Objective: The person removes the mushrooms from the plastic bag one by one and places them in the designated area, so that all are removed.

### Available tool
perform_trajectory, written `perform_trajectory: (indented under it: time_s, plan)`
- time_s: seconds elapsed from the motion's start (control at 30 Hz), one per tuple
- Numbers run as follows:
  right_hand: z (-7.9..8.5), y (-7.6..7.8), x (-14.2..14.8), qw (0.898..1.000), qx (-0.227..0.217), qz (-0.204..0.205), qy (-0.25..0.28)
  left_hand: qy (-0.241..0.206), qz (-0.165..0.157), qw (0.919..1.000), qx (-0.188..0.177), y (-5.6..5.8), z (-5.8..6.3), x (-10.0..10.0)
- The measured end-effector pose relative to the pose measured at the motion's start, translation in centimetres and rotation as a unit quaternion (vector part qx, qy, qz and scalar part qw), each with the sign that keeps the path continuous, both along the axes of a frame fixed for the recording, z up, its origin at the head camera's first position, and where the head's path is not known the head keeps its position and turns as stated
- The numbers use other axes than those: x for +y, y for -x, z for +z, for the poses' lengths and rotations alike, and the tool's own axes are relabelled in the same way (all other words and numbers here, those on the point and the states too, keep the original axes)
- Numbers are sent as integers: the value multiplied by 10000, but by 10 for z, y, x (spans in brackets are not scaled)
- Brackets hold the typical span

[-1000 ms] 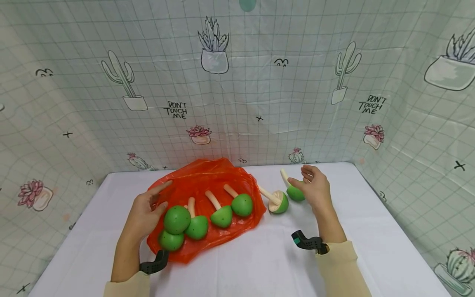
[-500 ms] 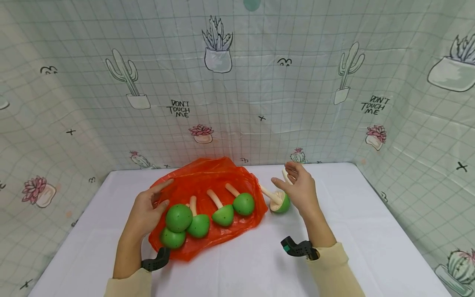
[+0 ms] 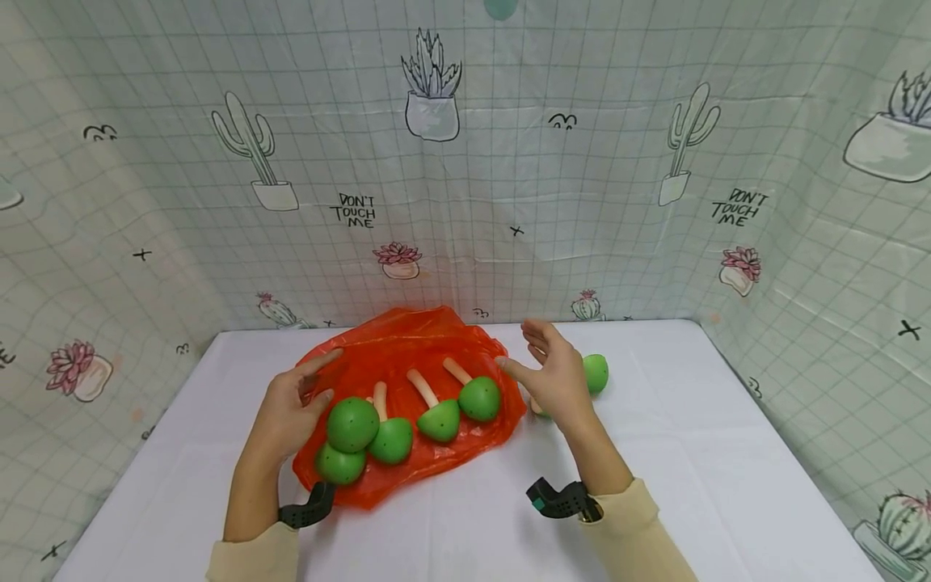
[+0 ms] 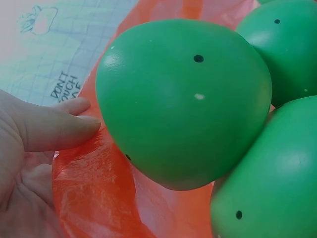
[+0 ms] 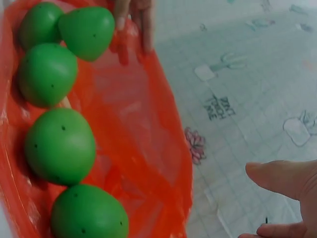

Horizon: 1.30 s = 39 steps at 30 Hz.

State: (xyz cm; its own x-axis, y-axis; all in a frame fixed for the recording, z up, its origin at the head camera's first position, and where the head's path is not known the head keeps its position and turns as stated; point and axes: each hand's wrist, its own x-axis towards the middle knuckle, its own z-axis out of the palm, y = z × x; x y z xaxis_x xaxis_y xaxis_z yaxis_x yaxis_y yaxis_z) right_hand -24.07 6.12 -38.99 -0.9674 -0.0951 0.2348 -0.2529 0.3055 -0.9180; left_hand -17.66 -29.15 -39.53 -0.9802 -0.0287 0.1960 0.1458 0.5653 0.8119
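Note:
Several toy mushrooms with dotted green caps and pale stems lie on an open red plastic bag (image 3: 451, 461). My left hand (image 3: 287, 412) is at the bag's left edge, thumb and fingers spread apart, beside the stacked mushroom (image 3: 353, 424). In the left wrist view its thumb (image 4: 64, 129) overlaps the red film close to a green cap (image 4: 183, 104). My right hand (image 3: 556, 384) holds nothing; its thumb reaches toward the bag's right edge. Behind it, two more mushrooms are partly hidden: one shows a green cap (image 3: 596, 373), the other a small part (image 3: 540, 408).
The white tabletop (image 3: 465, 525) reaches to a grid-patterned curtain (image 3: 494, 186) with cactus drawings at the back and sides. A black wrist strap (image 3: 309, 508) is on my left wrist, and another strap (image 3: 563, 497) is on my right.
My right hand has moved left from the two outer mushrooms toward the bag's right edge, uncovering the far one's cap. My left hand stays at the bag's left edge.

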Motion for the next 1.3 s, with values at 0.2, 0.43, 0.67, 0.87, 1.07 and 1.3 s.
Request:
perform_trajectory:
  time_s: [0.2, 0.43, 0.67, 0.87, 1.07, 1.3]
  plan:
    - [5, -10, -24, 9995, 164, 245, -103, -22, -28, 10000, -20, -1, 0, 2]
    - [9, -22, -58, 9971, 437, 616, -121, -53, -33, 10000, -46, -1, 1, 3]
    - [7, -33, -87, 9942, 316, 1010, -198, -57, -66, 10000, -21, 0, 1, 2]
    - [1, -40, -110, 9891, 478, 1214, -686, -91, -89, 9999, -26, -1, 1, 1]
    - [-6, -44, -129, 9815, 547, 1468, -1097, -67, -132, 9999, 37, 0, 0, 1]
    - [-13, -47, -149, 9749, 406, 1590, -1507, -31, -178, 9997, 145, -1, 1, 0]
